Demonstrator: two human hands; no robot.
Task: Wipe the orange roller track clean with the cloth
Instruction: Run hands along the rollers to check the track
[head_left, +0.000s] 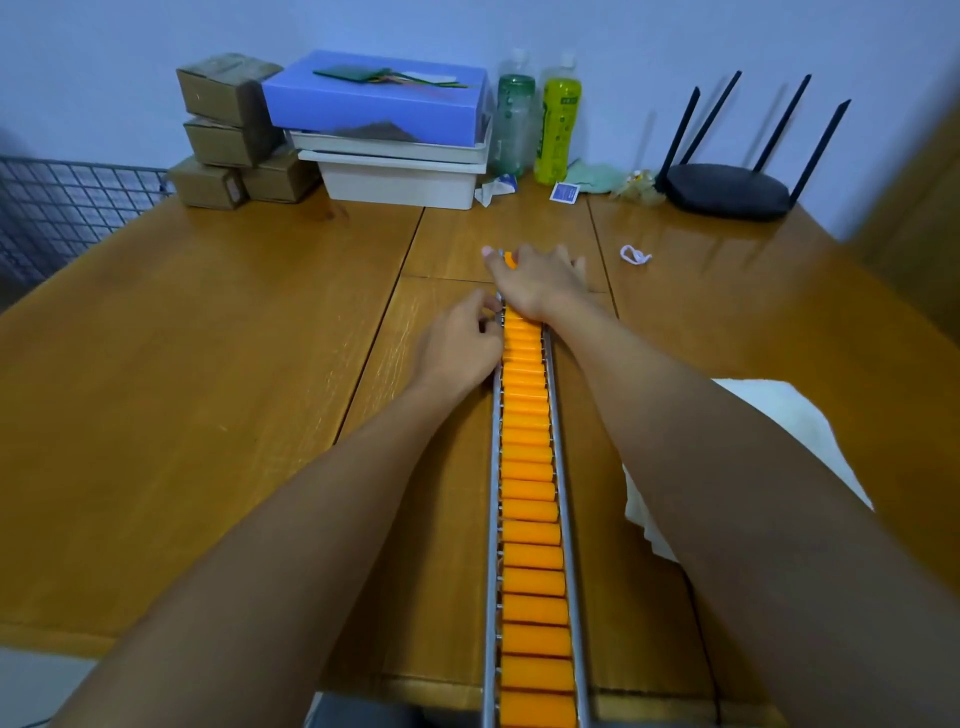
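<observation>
fingers of the right hand are spread wide and flat over the far end of the orange roller track, thumb poking out past its left rail. fingers of the left hand are curled narrow, pinching at the left metal rail just nearer than the right hand's fingers, nothing else in them. the track runs lengthwise down the wooden bench, from under those fingers all the way to the near edge. the white cloth lies on the bench to the right of the track, well back from both sets of fingers, partly hidden under the right forearm, in neither hand. beyond the fingertips sit a small white loop and a black router.
</observation>
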